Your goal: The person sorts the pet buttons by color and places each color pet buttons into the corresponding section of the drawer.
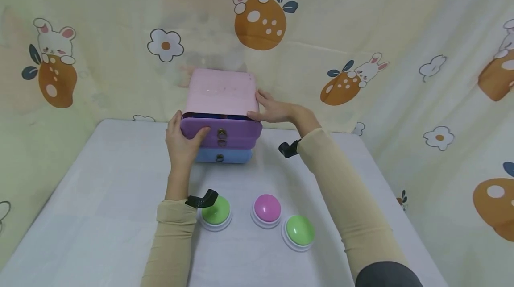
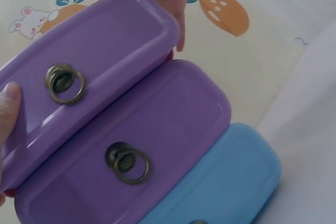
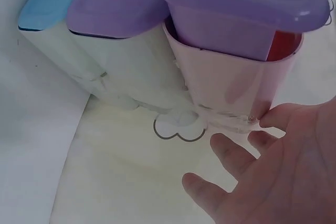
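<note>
A small stack of drawers stands at the back of the table, with a pink case (image 1: 222, 90) on top. Its purple drawer (image 1: 241, 130) is slid partly out, leaving a dark gap behind the front. My left hand (image 1: 180, 144) grips this drawer's left end, thumb on the front face and fingers round the side. My right hand (image 1: 277, 109) is at the right side of the pink case, fingers extended; in the right wrist view they are spread beside the case. Lower down are a second purple drawer (image 2: 173, 135) and a blue drawer (image 1: 230, 155), both closed. Metal ring pulls hang on the fronts.
Nearer on the white table (image 1: 120, 189) sit a green-domed push light (image 1: 217, 211), partly behind the left wrist strap, a pink one (image 1: 267, 208) and another green one (image 1: 300, 230). A patterned curtain (image 1: 120, 81) hangs right behind the drawers.
</note>
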